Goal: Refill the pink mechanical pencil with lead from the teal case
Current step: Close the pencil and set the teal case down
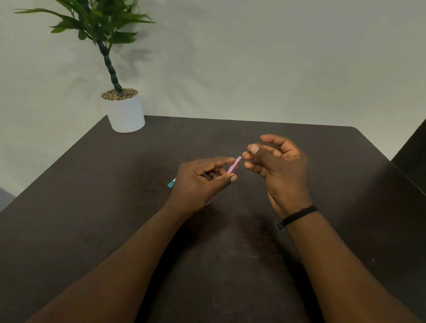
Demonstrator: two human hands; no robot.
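My left hand [203,179] grips the pink mechanical pencil [233,167], which tilts up to the right with its open end near my right fingertips. My right hand [278,164] pinches a thin dark lead [245,154] between thumb and forefinger, its tip just at the pencil's upper end. The teal case [171,183] lies on the dark table behind my left hand, with only one end showing.
A white pot [125,112] with a green plant stands at the table's far left corner. The dark wooden table [227,248] spreads under both forearms. A dark panel [422,152] rises at the right edge. A black band circles my right wrist.
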